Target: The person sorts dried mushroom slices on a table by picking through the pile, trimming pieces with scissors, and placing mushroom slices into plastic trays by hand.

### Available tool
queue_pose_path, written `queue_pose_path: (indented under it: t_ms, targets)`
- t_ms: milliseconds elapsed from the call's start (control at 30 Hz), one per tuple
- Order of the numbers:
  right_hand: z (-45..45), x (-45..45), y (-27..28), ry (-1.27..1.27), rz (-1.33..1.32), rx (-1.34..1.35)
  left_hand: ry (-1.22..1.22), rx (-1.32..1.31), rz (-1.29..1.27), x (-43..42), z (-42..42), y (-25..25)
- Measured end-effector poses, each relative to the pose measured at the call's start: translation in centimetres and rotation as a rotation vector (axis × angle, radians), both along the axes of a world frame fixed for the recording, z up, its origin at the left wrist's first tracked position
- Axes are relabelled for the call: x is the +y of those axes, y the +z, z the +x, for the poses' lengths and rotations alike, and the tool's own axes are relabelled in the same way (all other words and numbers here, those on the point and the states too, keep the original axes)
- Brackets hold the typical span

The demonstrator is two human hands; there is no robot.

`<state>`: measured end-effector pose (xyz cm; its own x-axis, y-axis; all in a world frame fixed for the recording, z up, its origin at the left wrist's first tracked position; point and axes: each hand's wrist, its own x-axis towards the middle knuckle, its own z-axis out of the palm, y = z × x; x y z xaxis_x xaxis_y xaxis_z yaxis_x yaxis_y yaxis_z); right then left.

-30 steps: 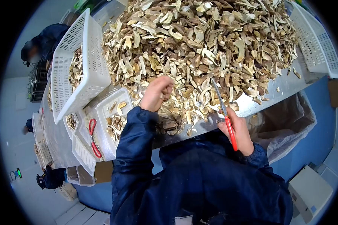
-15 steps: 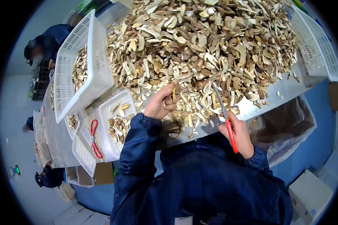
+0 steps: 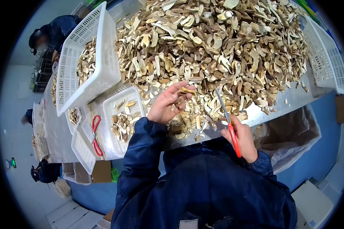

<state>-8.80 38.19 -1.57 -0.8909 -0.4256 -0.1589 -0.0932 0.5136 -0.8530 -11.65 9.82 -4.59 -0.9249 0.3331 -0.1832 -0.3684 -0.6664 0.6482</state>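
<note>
Centre frame, I note left hand [image 3: 165, 106] fingers pinching a yellowish slice [image 3: 187, 91], presumably keeping it exposed; right of centre, right hand [image 3: 245, 138] grips red-handled scissors [image 3: 234, 139], blades pointing up-frame.

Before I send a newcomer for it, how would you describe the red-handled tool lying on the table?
Start at the big heap of slices, then the large white basket to its left in view. Below that basket, between a shallow tray and a narrow slotted container, lies the red-handled tool. Its red handles stand out against these white neighbours.
</note>
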Motion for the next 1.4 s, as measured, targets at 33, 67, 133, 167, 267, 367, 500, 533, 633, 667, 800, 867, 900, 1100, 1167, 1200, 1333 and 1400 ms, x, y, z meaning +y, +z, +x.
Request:
queue_pose_path:
  t_ms: [33, 67, 133, 167, 267, 367, 500, 533, 633, 667, 800, 867, 900, 1100, 1167, 1200, 1333, 1400]
  targets:
    - [0.0, -0.1, 0.0, 0.004, 0.008, -0.016, -0.006, 0.013, 0.011, 0.0, 0.1, 0.1]
    - [-0.1, -0.1, 0.1, 0.008, 0.016, -0.032, -0.013, 0.025, 0.023, 0.0, 0.2, 0.1]
    - [-0.1, -0.3, 0.1, 0.016, 0.024, -0.049, 0.031, 0.025, -0.013, 0.3, 0.3, 0.5]
    - [-0.1, -0.4, 0.1, 0.02, 0.024, -0.05, 0.054, 0.024, -0.031, 0.4, 0.4, 0.6]
    - [-0.2, -0.6, 0.1, 0.024, 0.023, -0.059, 0.103, -0.123, 0.062, -0.1, 0.6, -0.1]
    - [-0.1, -0.6, 0.0, 0.023, 0.029, -0.055, 0.083, -0.2, 0.247, -0.8, 1.0, -1.9]
    - [-0.1, -0.7, 0.3, 0.022, 0.031, -0.048, 0.073, -0.231, 0.304, 0.2, 1.7, 0.1]
    - [-0.1, -0.7, 0.3, 0.024, 0.034, -0.052, 0.099, -0.207, 0.212, 0.7, 2.0, 1.3]
    - [-0.1, -0.8, 0.5, 0.027, 0.032, -0.057, 0.093, -0.168, 0.085, 1.2, 2.5, 2.6]
    - [0.0, -0.8, 0.5, 0.027, 0.025, -0.056, 0.078, -0.16, 0.067, 1.2, 2.6, 2.7]
    - [0.1, -0.9, 0.5, 0.024, 0.008, -0.073, 0.034, -0.137, 0.002, 1.1, 2.9, 2.6]
    - [0.2, -0.9, 0.6, 0.027, 0.018, -0.08, 0.022, -0.142, -0.003, 1.0, 3.1, 2.1]
    - [0.2, -0.9, 0.6, 0.028, 0.022, -0.084, 0.039, -0.166, 0.017, 1.0, 3.2, 1.7]
    - [0.2, -1.1, 0.6, 0.04, 0.037, -0.089, 0.101, -0.33, 0.2, 0.5, 3.7, -0.6]
    - [0.2, -1.2, 0.6, 0.039, 0.038, -0.078, 0.167, -0.437, 0.165, 0.4, 3.7, -0.7]
    - [0.2, -1.2, 0.6, 0.039, 0.038, -0.072, 0.193, -0.469, 0.154, 0.5, 3.7, -0.8]
    - [0.1, -1.3, 0.7, 0.051, 0.041, -0.075, 0.241, -0.524, 0.221, 0.5, 4.0, -1.1]
    - [0.1, -1.4, 0.7, 0.051, 0.035, -0.081, 0.214, -0.505, 0.292, 0.4, 4.2, -1.5]
